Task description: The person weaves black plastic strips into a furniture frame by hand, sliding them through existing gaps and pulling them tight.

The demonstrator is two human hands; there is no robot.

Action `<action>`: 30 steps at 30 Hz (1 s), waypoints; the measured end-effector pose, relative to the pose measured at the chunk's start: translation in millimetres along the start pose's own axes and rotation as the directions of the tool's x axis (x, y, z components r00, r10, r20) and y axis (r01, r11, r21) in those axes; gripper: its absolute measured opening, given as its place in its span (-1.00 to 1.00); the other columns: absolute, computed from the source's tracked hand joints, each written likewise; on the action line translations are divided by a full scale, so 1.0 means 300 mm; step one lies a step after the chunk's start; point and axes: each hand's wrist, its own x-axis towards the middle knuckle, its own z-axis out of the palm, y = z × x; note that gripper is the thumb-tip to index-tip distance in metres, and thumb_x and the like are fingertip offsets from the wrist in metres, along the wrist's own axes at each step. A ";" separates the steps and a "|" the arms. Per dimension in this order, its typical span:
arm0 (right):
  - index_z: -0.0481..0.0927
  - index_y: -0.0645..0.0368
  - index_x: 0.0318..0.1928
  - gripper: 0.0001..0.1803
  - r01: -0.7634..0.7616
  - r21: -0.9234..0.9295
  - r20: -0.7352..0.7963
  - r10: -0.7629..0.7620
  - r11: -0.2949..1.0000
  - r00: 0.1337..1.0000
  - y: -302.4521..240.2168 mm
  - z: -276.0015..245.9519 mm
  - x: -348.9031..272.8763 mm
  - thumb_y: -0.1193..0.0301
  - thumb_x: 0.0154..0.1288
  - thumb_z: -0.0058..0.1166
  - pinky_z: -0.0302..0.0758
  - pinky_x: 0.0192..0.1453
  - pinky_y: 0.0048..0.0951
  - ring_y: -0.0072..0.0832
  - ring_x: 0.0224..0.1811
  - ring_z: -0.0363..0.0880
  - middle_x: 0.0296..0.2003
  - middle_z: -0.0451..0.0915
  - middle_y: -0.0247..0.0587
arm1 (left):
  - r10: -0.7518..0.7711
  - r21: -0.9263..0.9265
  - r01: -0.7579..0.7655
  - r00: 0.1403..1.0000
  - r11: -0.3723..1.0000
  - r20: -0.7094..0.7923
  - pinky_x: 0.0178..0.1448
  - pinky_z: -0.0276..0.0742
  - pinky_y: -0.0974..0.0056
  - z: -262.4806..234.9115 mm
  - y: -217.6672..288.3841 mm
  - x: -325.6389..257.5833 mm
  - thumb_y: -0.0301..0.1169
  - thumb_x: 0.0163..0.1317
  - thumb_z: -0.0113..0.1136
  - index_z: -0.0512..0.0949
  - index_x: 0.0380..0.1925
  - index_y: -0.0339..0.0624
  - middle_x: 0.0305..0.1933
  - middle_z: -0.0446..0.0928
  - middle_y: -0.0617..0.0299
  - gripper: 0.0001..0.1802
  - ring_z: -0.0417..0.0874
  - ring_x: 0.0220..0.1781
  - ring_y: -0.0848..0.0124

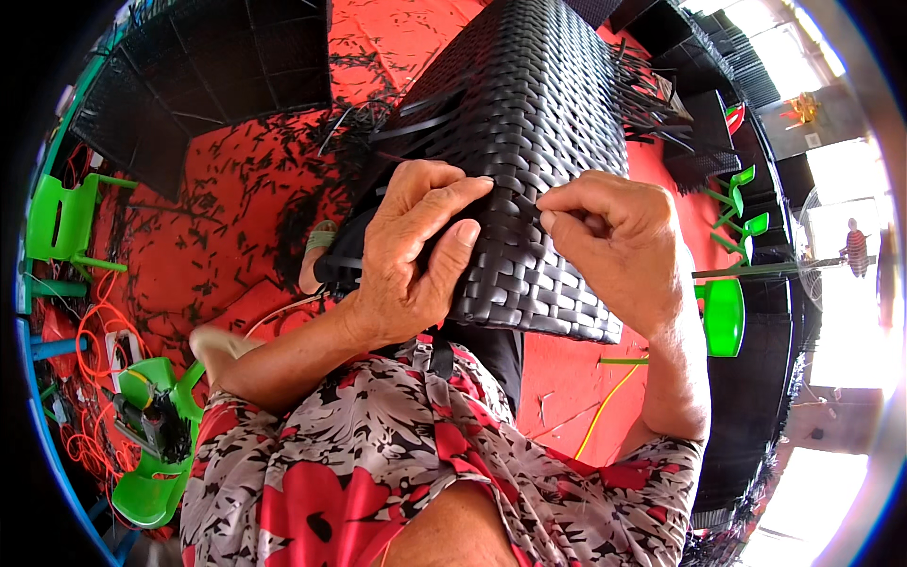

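A black piece of woven flat plastic strips (543,104) lies before me over my lap, its near corner pointing toward me. Loose strip ends (652,104) stick out past its right edge, and more strips (416,125) hang off its left side. My left hand (416,248) rests at the weave's near left edge, index fingertip on the strips, thumb held apart. Across from it, my right hand (624,236) is closed in a pinch, thumb and index finger together, touching the weave. Whatever lies between those fingers is too small to make out.
Black strip scraps (236,222) litter the red floor. A green chair (61,222) stands at left; another green chair (151,491) below it carries a tool (161,430) beside orange hose (94,331). Dark woven pieces (217,66) stand far left. A fan (820,250) is at right.
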 end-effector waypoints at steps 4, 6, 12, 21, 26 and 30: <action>0.57 0.35 -0.45 -0.93 0.120 -0.137 0.006 -0.121 0.983 0.993 -0.013 -0.009 0.007 0.63 0.00 0.04 0.45 -0.43 -0.31 -0.16 -0.51 0.57 -0.55 0.56 -0.02 | 0.014 -0.008 -0.014 1.000 1.000 0.017 -0.09 0.38 0.28 0.005 0.001 0.003 -0.55 0.21 0.09 0.53 -0.07 -0.45 -0.23 0.46 0.01 -0.70 0.45 -0.20 0.23; 0.56 0.36 -0.45 -0.94 0.123 -0.144 0.032 -0.120 0.982 0.992 -0.016 -0.009 0.018 0.63 0.00 0.04 0.45 -0.43 -0.30 -0.16 -0.51 0.57 -0.56 0.56 -0.02 | 0.005 -0.022 -0.005 1.000 1.000 0.029 -0.10 0.37 0.29 0.003 -0.001 0.002 -0.54 0.22 0.08 0.53 -0.04 -0.45 -0.23 0.45 0.02 -0.69 0.45 -0.21 0.24; 0.58 0.35 -0.40 -0.95 -0.045 0.106 0.050 0.040 0.993 0.998 0.009 -0.003 0.020 0.59 0.11 0.11 0.44 -0.42 -0.40 -0.39 -0.54 0.55 -0.55 0.56 -0.10 | -0.034 -0.059 0.036 0.999 0.998 0.038 -0.07 0.34 0.30 -0.001 -0.009 0.000 -0.46 0.27 0.05 0.51 0.02 -0.42 -0.20 0.42 0.04 -0.65 0.41 -0.18 0.27; 0.57 0.35 -0.36 -0.93 -0.038 0.096 0.040 0.035 0.995 0.999 0.020 0.016 0.025 0.58 0.14 0.14 0.46 -0.37 -0.40 -0.37 -0.47 0.58 -0.48 0.59 -0.06 | -0.064 -0.084 0.066 0.997 0.994 0.033 -0.01 0.33 0.28 -0.003 -0.014 0.006 -0.40 0.32 0.00 0.50 0.01 -0.41 -0.18 0.42 0.05 -0.65 0.40 -0.15 0.27; 0.55 0.34 -0.38 -0.96 0.153 0.007 0.031 -0.154 0.988 0.988 0.031 0.013 0.017 0.59 0.14 0.09 0.43 -0.38 -0.29 -0.15 -0.45 0.55 -0.49 0.54 -0.02 | -0.015 -0.056 0.019 0.996 0.998 0.082 -0.04 0.36 0.27 -0.027 -0.019 0.022 -0.41 0.30 0.05 0.51 -0.01 -0.40 -0.19 0.45 0.07 -0.67 0.41 -0.17 0.26; 0.52 0.33 -0.40 -0.96 0.220 -0.105 0.070 -0.214 0.970 0.974 0.012 -0.003 0.030 0.59 0.12 0.07 0.42 -0.36 -0.21 -0.07 -0.43 0.52 -0.50 0.52 0.01 | 0.058 -0.028 -0.055 0.988 0.998 0.145 -0.07 0.37 0.26 -0.032 -0.035 0.033 -0.44 0.27 0.09 0.51 0.01 -0.38 -0.19 0.45 0.09 -0.66 0.42 -0.19 0.25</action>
